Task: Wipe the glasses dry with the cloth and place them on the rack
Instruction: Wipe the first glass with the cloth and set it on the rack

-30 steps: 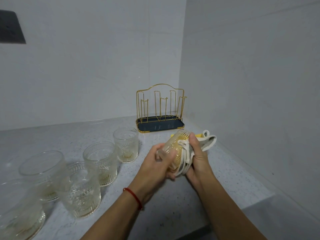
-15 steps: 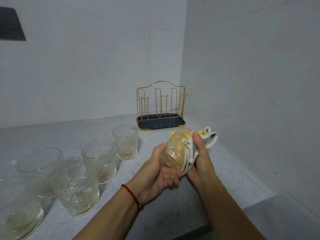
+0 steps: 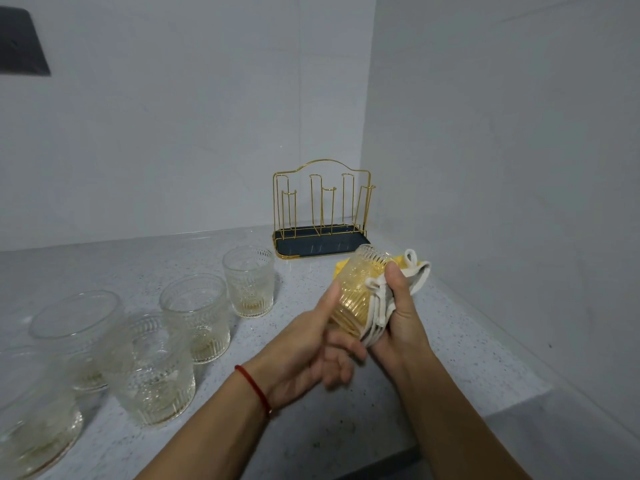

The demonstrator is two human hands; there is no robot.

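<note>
White-walled corner, speckled worktop (image 3: 311,438). Left hand (image 3: 311,344) and right hand (image 3: 398,317) are gripping one glass (image 3: 360,289) above the worktop, right fingers (image 3: 394,277) pressing cloth (image 3: 417,277) against it. Ribbed, wet glass: likely slippery, fragile; gripping the wall seems best. Rack (image 3: 322,216) is standing empty.

Dim, even indoor light; soft shadows; wide-angle bending at edges; near-left glasses (image 3: 41,403) blurred
</note>
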